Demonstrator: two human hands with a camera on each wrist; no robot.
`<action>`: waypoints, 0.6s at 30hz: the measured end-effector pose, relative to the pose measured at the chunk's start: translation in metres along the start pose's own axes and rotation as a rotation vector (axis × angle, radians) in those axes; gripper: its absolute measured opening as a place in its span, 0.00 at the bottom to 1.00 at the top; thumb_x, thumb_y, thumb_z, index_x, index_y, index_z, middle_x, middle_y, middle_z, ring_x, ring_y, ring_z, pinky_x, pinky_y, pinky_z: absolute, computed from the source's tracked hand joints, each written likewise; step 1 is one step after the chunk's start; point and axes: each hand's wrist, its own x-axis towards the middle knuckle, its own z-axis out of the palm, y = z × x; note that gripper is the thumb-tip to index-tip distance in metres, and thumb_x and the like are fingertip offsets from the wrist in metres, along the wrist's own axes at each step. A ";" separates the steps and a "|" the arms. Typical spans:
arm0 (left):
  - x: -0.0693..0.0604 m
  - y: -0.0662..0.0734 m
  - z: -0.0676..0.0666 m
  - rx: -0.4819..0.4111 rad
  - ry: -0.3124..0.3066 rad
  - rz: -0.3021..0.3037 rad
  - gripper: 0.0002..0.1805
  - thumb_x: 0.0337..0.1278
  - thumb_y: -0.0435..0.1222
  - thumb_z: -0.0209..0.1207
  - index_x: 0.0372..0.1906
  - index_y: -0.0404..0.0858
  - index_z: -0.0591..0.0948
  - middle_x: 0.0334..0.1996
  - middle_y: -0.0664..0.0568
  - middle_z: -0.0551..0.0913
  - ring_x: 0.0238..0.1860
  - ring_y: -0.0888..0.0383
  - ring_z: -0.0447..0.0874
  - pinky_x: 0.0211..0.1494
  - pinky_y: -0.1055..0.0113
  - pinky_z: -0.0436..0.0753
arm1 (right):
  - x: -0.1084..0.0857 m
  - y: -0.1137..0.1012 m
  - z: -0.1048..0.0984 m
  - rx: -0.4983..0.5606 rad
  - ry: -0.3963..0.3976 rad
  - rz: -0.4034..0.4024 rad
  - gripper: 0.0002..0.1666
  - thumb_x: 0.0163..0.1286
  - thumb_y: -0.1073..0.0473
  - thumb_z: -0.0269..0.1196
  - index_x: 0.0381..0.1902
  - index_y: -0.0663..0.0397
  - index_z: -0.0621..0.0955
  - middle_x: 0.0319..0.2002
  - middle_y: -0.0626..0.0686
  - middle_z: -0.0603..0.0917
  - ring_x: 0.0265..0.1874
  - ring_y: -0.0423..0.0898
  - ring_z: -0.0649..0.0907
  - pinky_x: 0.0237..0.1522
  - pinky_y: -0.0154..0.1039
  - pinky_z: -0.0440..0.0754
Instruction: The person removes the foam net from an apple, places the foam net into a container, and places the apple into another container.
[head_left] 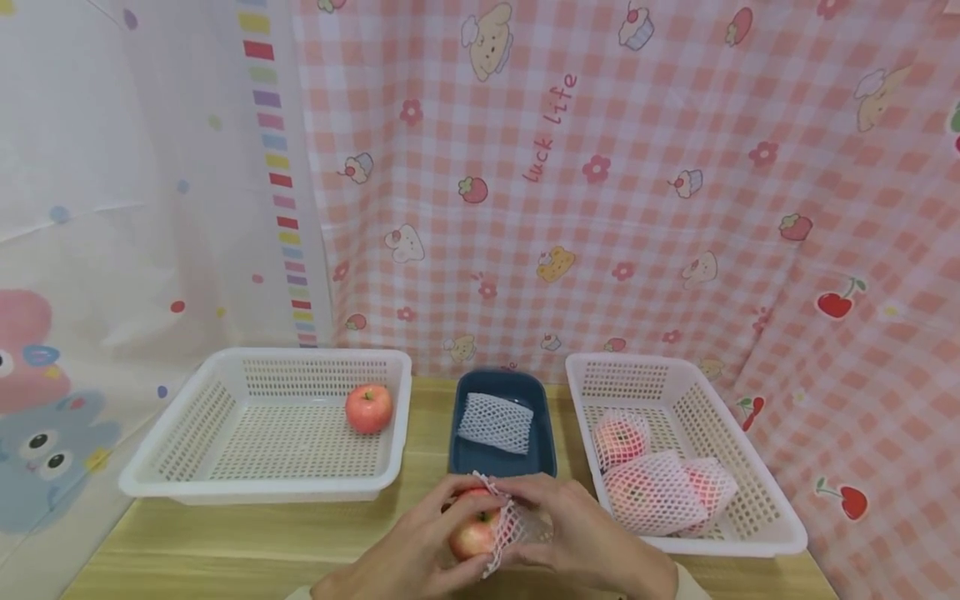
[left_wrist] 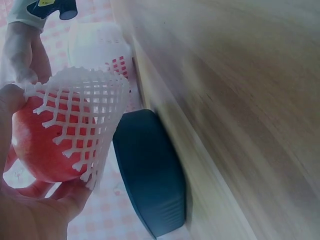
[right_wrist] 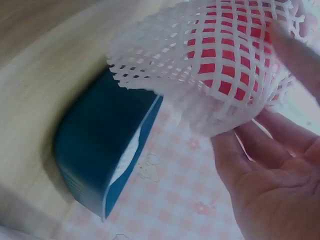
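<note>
A red-yellow apple point(head_left: 471, 542) is at the front middle, partly inside a white foam fruit net point(head_left: 510, 527). My left hand point(head_left: 420, 537) grips the apple from the left, its fingertips and thumb at the net's rim. The right hand point(head_left: 581, 527) holds the net from the right, thumb and fingers on either side of it. In the left wrist view, the net covers one side of the apple point(left_wrist: 35, 145), leaving the rest bare. The right wrist view shows the loose end of the net point(right_wrist: 145, 55) extending past the fruit.
A dark blue tub point(head_left: 504, 468) behind the hands holds a flat foam net point(head_left: 495, 423). On the left, a white basket point(head_left: 262, 487) contains one bare apple point(head_left: 369, 408). The right white basket point(head_left: 750, 543) holds several netted apples point(head_left: 648, 493). A checked curtain point(head_left: 525, 217) hangs behind.
</note>
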 end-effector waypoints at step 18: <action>0.001 0.004 -0.012 0.076 0.059 -0.002 0.34 0.75 0.44 0.78 0.79 0.51 0.80 0.73 0.48 0.81 0.69 0.52 0.85 0.66 0.61 0.93 | 0.013 -0.008 -0.022 -0.038 -0.003 -0.001 0.25 0.76 0.65 0.79 0.68 0.54 0.91 0.58 0.51 0.98 0.53 0.38 0.94 0.52 0.33 0.94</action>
